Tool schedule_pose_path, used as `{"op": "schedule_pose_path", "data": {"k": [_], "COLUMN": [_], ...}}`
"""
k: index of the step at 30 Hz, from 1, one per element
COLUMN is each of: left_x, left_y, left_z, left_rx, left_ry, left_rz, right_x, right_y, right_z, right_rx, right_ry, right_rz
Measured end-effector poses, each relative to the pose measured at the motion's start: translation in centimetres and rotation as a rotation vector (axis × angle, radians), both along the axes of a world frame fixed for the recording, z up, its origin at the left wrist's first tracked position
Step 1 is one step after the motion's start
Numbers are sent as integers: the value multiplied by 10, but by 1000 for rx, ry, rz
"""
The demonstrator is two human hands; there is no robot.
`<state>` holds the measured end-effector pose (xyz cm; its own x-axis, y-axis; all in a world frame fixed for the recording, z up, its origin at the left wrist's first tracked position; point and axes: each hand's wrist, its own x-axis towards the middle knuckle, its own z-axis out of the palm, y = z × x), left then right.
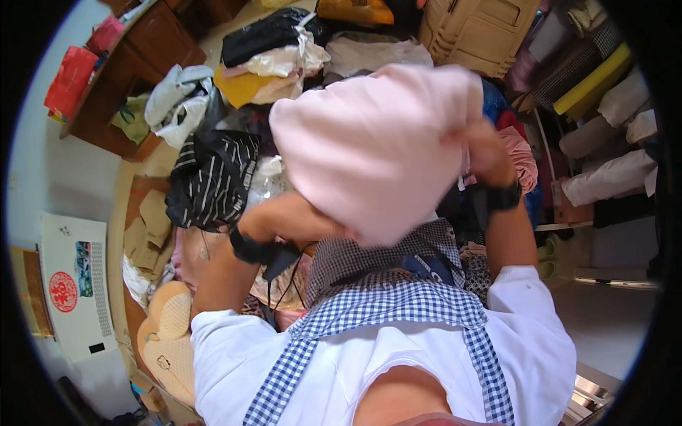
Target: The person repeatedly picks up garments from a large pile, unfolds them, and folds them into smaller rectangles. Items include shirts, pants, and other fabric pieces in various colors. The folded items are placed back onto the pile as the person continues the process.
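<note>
A pale pink cloth point(373, 149) hangs spread out in front of me, blurred by motion and folded along its upper edge. My left hand point(319, 221) grips its lower left edge, the fingers mostly hidden behind the fabric. At the cloth's right side my right hand point(482, 152) is closed on it, also blurred. A dark band point(242, 245) circles the left wrist and another dark band point(501, 197) the right. Below the cloth is my blue-and-white checked apron point(394, 306). A bundle of darker pink fabric point(517, 154) lies just beyond my right hand.
A black striped bag point(216, 181) and a grey-white plastic bag point(181, 101) lie to the left. Further back are heaped clothes point(282, 58) and a beige suitcase point(477, 34). Fabric rolls point(607, 175) fill the shelving at right. A yellow cushion point(168, 341) rests at lower left.
</note>
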<state>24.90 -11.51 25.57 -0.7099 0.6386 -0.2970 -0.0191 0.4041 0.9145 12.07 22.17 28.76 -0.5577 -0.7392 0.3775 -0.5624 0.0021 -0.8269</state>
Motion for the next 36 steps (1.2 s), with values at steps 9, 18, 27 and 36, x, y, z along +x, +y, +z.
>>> {"op": "schedule_pose_path", "data": {"k": [9, 18, 27, 36], "left_x": [-20, -96, 8, 73], "left_y": [-64, -29, 17, 2], "left_z": [-227, -214, -162, -231], "left_rx": [-283, 336, -149, 136], "left_ry": [-224, -226, -17, -354], "left_rz": [746, 1344, 407, 610], "right_x": [-7, -92, -43, -28], "right_y": [46, -73, 10, 40], "right_z": [-123, -214, -177, -171], "right_rx": [1077, 114, 490, 365], "right_ry": [-355, -1005, -840, -899], "right_rz": [-262, -429, -107, -109]}}
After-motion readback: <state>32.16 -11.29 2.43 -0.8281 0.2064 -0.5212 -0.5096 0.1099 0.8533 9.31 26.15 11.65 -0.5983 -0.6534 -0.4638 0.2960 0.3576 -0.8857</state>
